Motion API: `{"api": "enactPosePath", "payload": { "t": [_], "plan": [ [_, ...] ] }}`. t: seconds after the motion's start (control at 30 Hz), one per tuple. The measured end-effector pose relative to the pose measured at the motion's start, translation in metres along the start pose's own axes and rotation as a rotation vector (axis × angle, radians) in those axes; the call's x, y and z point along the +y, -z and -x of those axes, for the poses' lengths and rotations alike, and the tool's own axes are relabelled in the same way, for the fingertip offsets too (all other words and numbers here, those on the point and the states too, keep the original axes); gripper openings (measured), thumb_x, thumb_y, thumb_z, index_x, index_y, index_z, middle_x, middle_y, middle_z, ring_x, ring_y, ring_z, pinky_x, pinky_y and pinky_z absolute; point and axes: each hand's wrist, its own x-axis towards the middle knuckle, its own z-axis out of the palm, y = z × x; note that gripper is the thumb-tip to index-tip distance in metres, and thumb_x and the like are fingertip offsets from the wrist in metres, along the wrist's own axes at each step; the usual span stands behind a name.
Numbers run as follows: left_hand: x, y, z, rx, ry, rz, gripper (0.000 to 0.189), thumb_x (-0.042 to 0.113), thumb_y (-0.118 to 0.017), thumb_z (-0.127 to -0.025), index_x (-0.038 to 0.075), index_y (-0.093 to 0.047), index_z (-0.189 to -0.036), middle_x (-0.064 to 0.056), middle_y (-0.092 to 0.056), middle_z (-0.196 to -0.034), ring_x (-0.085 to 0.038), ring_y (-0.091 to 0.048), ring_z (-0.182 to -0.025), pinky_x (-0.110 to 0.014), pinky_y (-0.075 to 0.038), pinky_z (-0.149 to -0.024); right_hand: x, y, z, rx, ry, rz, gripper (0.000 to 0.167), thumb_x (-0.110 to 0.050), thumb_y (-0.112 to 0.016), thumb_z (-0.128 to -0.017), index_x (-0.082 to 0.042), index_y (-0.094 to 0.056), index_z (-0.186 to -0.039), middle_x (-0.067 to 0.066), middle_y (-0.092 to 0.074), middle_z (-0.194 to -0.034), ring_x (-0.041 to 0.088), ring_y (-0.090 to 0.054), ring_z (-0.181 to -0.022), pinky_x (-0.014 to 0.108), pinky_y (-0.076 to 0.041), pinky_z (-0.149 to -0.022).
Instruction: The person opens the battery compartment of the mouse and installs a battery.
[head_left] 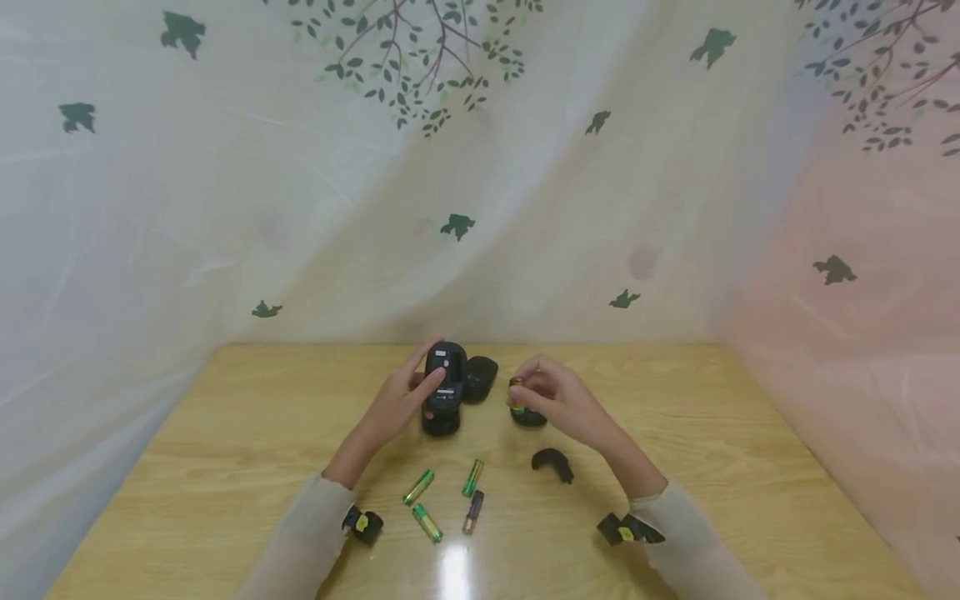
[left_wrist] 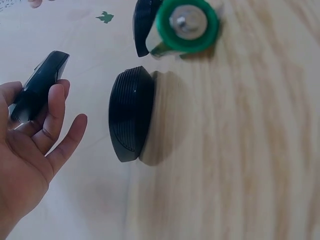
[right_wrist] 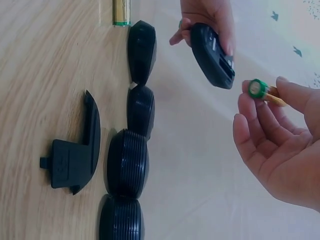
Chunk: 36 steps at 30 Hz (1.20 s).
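Note:
My left hand [head_left: 393,404] grips a black computer mouse [head_left: 447,393] raised over the table, its underside with white labels turned up towards the head camera. In the right wrist view a recess shows open in the underside of that mouse [right_wrist: 210,56]. My right hand [head_left: 566,404] pinches a green and gold battery [right_wrist: 257,89] between thumb and fingers, a short way from the mouse. On the table in front of the right hand lies a curved black battery cover [head_left: 552,463] with a small tab.
More black mice stand on the wooden table [head_left: 247,467]: one [head_left: 441,423] below the held mouse, one [head_left: 480,379] beside it, one [head_left: 529,417] under my right hand. Nearer lie green-gold batteries [head_left: 427,522] and a dark battery [head_left: 473,512]. A printed curtain [head_left: 525,275] hangs behind.

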Motion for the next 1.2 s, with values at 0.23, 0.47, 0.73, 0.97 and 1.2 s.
{"api": "enactPosePath", "payload": {
  "t": [0.23, 0.47, 0.73, 0.97, 1.2],
  "plan": [
    [-0.003, -0.001, -0.003, -0.03, -0.022, 0.002, 0.053, 0.031, -0.051, -0.108, 0.03, -0.034, -0.158, -0.024, -0.07, -0.107, -0.02, -0.066, -0.067, -0.046, -0.06, -0.06, 0.001, 0.002, 0.001, 0.046, 0.022, 0.069, 0.022, -0.017, -0.063, -0.102, -0.006, -0.068, -0.121, 0.015, -0.072, -0.109, 0.015, -0.069, -0.09, 0.033, -0.06, -0.078],
    [0.0, -0.002, -0.003, -0.031, -0.041, -0.011, 0.052, 0.03, -0.051, -0.108, 0.029, -0.034, -0.158, -0.023, -0.072, -0.099, -0.021, -0.065, -0.063, -0.049, -0.059, -0.059, 0.0, 0.002, 0.001, 0.045, 0.08, 0.187, 0.028, -0.007, -0.058, -0.103, -0.005, -0.069, -0.128, 0.012, -0.066, -0.103, 0.017, -0.058, -0.081, 0.023, -0.051, -0.067],
    [0.0, -0.007, -0.002, -0.035, -0.035, -0.02, 0.053, 0.03, -0.052, -0.108, 0.027, -0.034, -0.158, -0.025, -0.071, -0.102, -0.021, -0.065, -0.062, -0.047, -0.059, -0.058, -0.005, 0.001, 0.004, 0.094, -0.006, 0.125, 0.021, -0.011, -0.073, -0.094, -0.003, -0.071, -0.113, 0.013, -0.072, -0.113, 0.019, -0.068, -0.097, 0.024, -0.056, -0.08],
    [0.002, -0.008, -0.001, -0.039, -0.03, -0.018, 0.052, 0.031, -0.051, -0.108, 0.031, -0.034, -0.158, -0.024, -0.071, -0.101, -0.021, -0.065, -0.065, -0.046, -0.059, -0.06, -0.013, -0.001, 0.003, 0.129, 0.029, 0.124, 0.014, -0.01, -0.074, -0.093, -0.008, -0.073, -0.107, 0.008, -0.072, -0.107, 0.011, -0.066, -0.091, 0.025, -0.058, -0.082],
    [0.007, -0.013, 0.0, -0.059, -0.033, -0.021, 0.056, 0.03, -0.053, -0.107, 0.025, -0.033, -0.159, -0.024, -0.072, -0.104, -0.018, -0.066, -0.064, -0.046, -0.06, -0.059, -0.022, -0.01, -0.013, 0.173, 0.082, 0.11, 0.02, -0.008, -0.072, -0.095, -0.001, -0.068, -0.114, 0.012, -0.072, -0.107, 0.017, -0.067, -0.092, 0.026, -0.058, -0.081]
  ]
}}
